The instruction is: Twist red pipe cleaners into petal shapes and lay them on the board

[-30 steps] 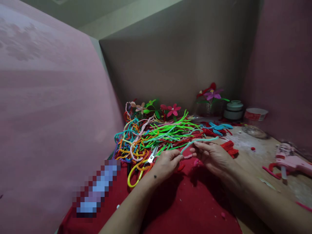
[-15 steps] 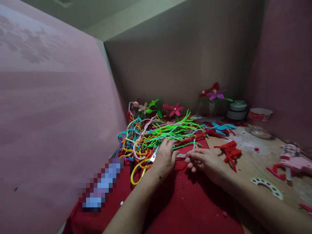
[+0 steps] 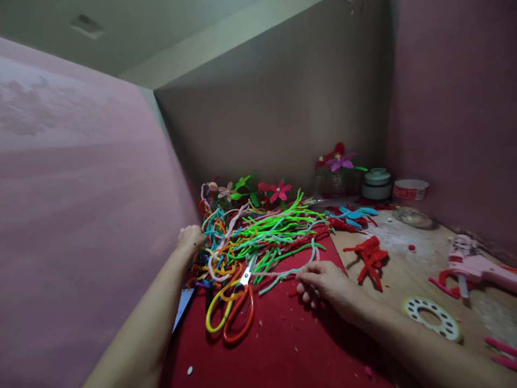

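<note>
1. A moment ago both hands were together at the near edge of the pile of pipe cleaners (image 3: 258, 231), working one pale green strand between them. Now they are apart.
2. The left hand (image 3: 190, 237) has gone out to the far left side of the pile, by the pink wall. It looks loosely curled against the tangled strands there; whether it grips one cannot be told.
3. The right hand (image 3: 321, 280) rests low on the red cloth (image 3: 291, 345), fingers bent and narrow, pinching the end of a pale green pipe cleaner (image 3: 291, 269) that runs from the fingertips back toward the pile.
4. The scissors (image 3: 234, 302), with yellow and orange handles, lie on the cloth just in front of the pile, between the two hands and touched by neither.
5. By judgement, the strand has been laid down and the left hand is after something else in the pile.
6. To the right on the bare table (image 3: 404, 269) lie red scraps (image 3: 369, 258), a white ring (image 3: 431, 317) and a pink glue gun (image 3: 474, 264), all well apart from the hands.
</note>
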`<action>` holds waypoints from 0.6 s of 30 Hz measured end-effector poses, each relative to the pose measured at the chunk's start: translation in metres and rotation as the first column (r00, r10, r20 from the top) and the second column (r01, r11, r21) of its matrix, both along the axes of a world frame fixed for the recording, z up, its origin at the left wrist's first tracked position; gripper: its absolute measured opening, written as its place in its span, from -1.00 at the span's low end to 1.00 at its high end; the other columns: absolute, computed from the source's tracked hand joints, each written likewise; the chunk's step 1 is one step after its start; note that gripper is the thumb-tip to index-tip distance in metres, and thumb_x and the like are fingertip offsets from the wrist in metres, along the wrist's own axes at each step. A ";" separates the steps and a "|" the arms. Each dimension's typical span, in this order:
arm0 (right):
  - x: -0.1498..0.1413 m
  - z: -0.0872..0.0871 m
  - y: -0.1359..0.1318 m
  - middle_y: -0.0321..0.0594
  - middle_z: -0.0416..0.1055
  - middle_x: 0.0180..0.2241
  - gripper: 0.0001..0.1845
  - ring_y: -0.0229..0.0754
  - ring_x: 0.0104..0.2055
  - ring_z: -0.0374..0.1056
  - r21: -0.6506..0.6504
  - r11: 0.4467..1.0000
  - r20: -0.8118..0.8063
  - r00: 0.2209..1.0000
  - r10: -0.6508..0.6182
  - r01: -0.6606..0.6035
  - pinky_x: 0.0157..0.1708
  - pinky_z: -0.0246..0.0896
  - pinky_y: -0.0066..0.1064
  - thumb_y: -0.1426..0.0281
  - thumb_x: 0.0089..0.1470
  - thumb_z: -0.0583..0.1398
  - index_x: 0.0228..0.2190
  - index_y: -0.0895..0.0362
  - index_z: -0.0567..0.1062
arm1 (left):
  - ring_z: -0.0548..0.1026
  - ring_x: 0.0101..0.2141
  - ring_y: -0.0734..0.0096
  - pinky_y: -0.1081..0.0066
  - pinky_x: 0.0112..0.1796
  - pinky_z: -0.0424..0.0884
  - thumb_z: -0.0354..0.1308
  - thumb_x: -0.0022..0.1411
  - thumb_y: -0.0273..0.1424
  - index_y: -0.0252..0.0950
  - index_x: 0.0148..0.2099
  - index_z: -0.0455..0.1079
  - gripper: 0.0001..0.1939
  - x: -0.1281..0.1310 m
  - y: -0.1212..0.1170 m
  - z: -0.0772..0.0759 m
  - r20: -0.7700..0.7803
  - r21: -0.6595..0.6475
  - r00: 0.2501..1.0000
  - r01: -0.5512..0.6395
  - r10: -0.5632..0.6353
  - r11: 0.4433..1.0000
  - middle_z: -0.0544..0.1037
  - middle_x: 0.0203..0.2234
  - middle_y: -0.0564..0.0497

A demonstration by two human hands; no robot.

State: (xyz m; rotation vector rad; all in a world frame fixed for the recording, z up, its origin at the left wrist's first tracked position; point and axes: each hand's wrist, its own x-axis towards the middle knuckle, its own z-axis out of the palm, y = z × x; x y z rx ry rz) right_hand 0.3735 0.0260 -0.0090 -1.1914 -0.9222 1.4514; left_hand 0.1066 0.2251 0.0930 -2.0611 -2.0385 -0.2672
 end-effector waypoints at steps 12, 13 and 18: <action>0.000 0.000 0.003 -0.27 0.37 -0.65 -0.88 -0.39 -0.72 0.22 -0.030 0.996 0.067 0.994 0.088 -0.087 -0.78 0.00 -0.59 0.41 -0.07 0.08 -0.57 0.19 0.30 | 0.48 -0.28 0.06 0.33 -0.40 0.33 0.06 -0.02 -0.23 -0.23 -0.22 0.50 -0.66 -0.006 0.036 0.003 0.022 0.025 0.998 -0.051 0.050 0.998 0.55 -0.30 -0.20; 0.001 0.000 0.003 -0.26 0.37 -0.65 -0.88 -0.39 -0.72 0.22 -0.028 0.996 0.074 0.993 0.090 -0.088 -0.77 0.00 -0.59 0.42 -0.07 0.08 -0.57 0.19 0.30 | 0.47 -0.27 0.07 0.34 -0.39 0.32 0.06 -0.02 -0.21 -0.22 -0.22 0.50 -0.65 -0.007 0.038 0.009 0.026 0.043 0.999 -0.037 0.036 0.998 0.55 -0.29 -0.18; 0.001 -0.002 0.004 -0.25 0.37 -0.64 -0.88 -0.39 -0.70 0.23 -0.020 0.996 0.088 0.992 0.086 -0.084 -0.75 0.04 -0.58 0.42 -0.06 0.08 -0.58 0.18 0.28 | 0.47 -0.29 0.16 0.43 -0.41 0.28 0.10 -0.08 -0.23 -0.23 -0.27 0.52 -0.67 -0.011 0.045 0.044 0.065 0.107 0.997 0.041 -0.048 0.993 0.57 -0.37 -0.09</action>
